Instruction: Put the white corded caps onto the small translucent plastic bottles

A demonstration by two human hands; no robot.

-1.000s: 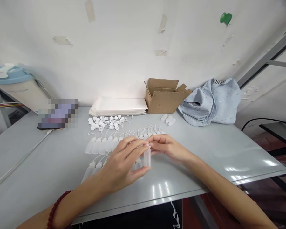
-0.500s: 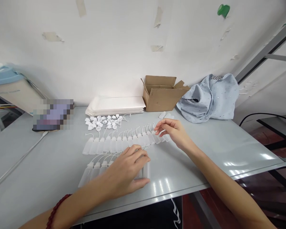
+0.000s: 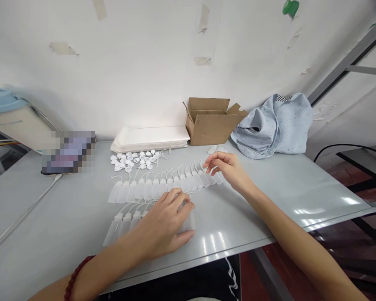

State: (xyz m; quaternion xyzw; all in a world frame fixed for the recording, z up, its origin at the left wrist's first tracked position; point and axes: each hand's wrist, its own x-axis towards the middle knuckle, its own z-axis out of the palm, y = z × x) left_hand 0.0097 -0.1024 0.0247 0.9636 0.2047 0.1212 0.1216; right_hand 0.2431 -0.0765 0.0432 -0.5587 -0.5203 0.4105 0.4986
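Note:
Small translucent plastic bottles with thin cords at their necks lie on the grey table in two rows. Over the right end of the front row (image 3: 122, 228) is my left hand (image 3: 167, 219), palm down, thumb and fingers apart around the end bottles; it hides part of that row. My right hand (image 3: 224, 167) is at the right end of the back row (image 3: 150, 190). Its fingers are curled together near the bottle necks and cords, and whatever is between the fingertips is too small to make out. Behind the back row lies a pile of small white caps (image 3: 133, 160).
A stack of white sheets or envelopes (image 3: 153, 136), an open cardboard box (image 3: 209, 127) and a pale blue cloth bag (image 3: 275, 129) stand along the wall. A phone (image 3: 69, 152) with a white cable (image 3: 28, 211) is on the left, near a blue-lidded container (image 3: 17, 121).
The view has shifted slightly. My left hand has closed in a little over the front row's right-end bottles. My right hand has stayed by the back row's right end, its fingers slightly more curled.

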